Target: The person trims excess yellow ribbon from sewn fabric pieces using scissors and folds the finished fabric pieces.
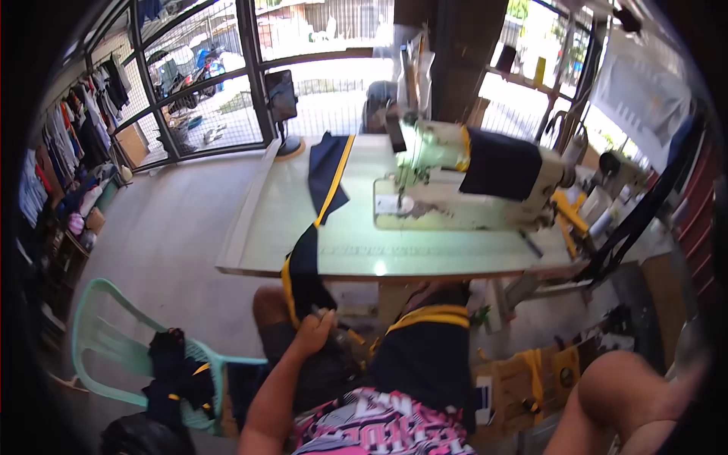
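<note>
My left hand point(315, 331) is closed on the lower end of a dark navy cloth piece with yellow edging point(305, 262), above my lap. From there the cloth runs up over the table's front edge and joins another navy, yellow-edged piece point(327, 171) lying on the tabletop. A small dark shape shows at my fingertips, too unclear to name. Across my right thigh lies more navy cloth with a yellow band point(425, 345). At the lower right my bent right arm point(618, 394) is visible, but its hand cannot be seen.
A sewing machine point(436, 152) with navy cloth draped over it stands on the pale table point(280, 216). A green plastic chair point(98, 341) holding dark cloth is at left. Hanging clothes point(80, 125) line the left wall. Yellow scissors-like handles point(569, 212) lie right of the machine.
</note>
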Motion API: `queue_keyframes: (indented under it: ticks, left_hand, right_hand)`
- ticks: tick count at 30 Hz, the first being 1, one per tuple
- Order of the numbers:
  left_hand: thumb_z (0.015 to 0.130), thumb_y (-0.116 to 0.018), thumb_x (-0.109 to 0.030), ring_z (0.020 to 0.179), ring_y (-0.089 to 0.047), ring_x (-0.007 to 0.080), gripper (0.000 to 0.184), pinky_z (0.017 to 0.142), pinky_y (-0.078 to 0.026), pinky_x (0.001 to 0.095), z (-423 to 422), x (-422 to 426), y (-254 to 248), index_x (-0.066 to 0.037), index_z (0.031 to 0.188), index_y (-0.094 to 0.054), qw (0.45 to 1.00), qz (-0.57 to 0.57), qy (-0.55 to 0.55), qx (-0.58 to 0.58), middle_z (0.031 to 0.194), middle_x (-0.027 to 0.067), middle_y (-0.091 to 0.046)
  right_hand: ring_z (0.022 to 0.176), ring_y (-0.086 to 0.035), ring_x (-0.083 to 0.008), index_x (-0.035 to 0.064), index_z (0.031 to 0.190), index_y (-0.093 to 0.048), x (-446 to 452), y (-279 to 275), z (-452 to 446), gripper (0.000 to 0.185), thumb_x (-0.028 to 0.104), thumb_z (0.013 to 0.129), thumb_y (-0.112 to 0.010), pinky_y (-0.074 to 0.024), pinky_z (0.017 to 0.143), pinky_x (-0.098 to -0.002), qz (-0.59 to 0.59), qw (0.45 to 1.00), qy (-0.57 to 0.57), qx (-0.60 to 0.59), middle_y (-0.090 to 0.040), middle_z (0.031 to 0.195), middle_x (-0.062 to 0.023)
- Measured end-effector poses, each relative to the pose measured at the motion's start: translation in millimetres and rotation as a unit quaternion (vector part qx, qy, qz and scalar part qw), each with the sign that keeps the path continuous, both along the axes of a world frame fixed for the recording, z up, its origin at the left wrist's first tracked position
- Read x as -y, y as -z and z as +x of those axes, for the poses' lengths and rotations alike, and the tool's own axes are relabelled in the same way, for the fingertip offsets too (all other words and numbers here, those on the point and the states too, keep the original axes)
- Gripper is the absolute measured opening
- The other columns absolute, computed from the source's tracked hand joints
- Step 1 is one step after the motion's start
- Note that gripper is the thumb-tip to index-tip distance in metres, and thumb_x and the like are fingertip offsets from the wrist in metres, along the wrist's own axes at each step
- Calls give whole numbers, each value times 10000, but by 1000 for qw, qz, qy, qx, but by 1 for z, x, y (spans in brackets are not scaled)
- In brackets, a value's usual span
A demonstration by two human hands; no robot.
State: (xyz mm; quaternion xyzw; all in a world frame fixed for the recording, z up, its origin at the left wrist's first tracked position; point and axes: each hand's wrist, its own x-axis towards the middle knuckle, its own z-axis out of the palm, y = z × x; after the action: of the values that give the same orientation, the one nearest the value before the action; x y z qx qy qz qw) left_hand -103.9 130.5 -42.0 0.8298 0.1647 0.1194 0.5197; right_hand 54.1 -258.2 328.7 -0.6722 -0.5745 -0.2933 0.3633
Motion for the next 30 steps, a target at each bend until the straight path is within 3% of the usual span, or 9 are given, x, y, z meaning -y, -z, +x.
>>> queue_keyframes:
  ticks: [2,5,6,7,11,14,18,29,30]
  left_hand:
    - [999,-476,-265,656,-563,248,335,671,-453,377,1,-2,7,-26,834,-645,994,80,6,72,765,91,-657]
    - [929,-516,-127,701,-564,336,117,671,-451,429,-3,-3,-1,-28,890,-564,993,74,56,-79,866,124,-621]
    - [941,-514,-142,696,-565,322,140,693,-470,397,0,-33,90,-26,884,-566,880,440,31,176,895,128,-620]
    - [941,-514,-142,696,-565,322,140,693,-470,397,48,-63,71,-26,884,-566,862,462,22,208,895,128,-620]
    - [984,-454,-257,706,-566,261,291,708,-461,361,36,-39,55,-35,870,-604,979,193,40,57,846,120,-634]
    - [998,-432,-288,700,-565,248,355,708,-453,355,-15,44,-12,-35,812,-597,976,-107,-60,-182,762,100,-623]
    - [996,-446,-300,716,-558,236,344,706,-446,371,4,0,0,-36,846,-607,996,50,-1,-74,792,113,-628]
    - [1009,-473,-236,650,-498,170,311,654,-433,319,11,13,-23,-45,800,-600,999,-38,-4,-8,732,49,-589]
    - [1006,-480,-229,644,-493,166,307,648,-431,316,11,16,-28,-43,796,-603,999,-37,1,7,719,45,-584]
  right_hand:
    - [1009,-518,-257,101,1484,-223,6,-29,18,609,390,1019,-488,-498,878,-374,-3,995,12,98,-477,1251,-152]
    - [995,-522,-253,103,1482,-225,34,-87,29,605,393,1020,-486,-500,872,-371,-17,965,68,254,-482,1242,-150]
    - [991,-524,-252,103,1481,-226,43,-98,27,603,394,1021,-485,-501,869,-370,1,947,91,307,-484,1238,-149]
    - [987,-525,-251,104,1481,-227,44,-98,29,602,394,1021,-485,-501,867,-368,26,932,106,347,-485,1235,-148]
    - [969,-531,-246,107,1478,-230,23,-66,54,595,397,1023,-482,-504,858,-364,9,929,123,349,-492,1222,-146]
    - [956,-536,-243,109,1476,-232,7,-50,74,591,400,1025,-479,-506,852,-361,-100,956,75,265,-496,1212,-144]
    - [938,-542,-238,112,1473,-236,1,-42,1,585,403,1027,-476,-508,843,-357,-40,951,78,297,-503,1199,-141]
    - [894,-558,-226,119,1467,-244,-17,6,-68,570,411,1032,-469,-514,820,-346,-8,959,59,278,-519,1167,-134]
    - [815,-504,-195,100,1300,-382,-39,58,-66,431,342,981,-541,-460,744,-330,73,995,-4,69,-516,1051,-99]
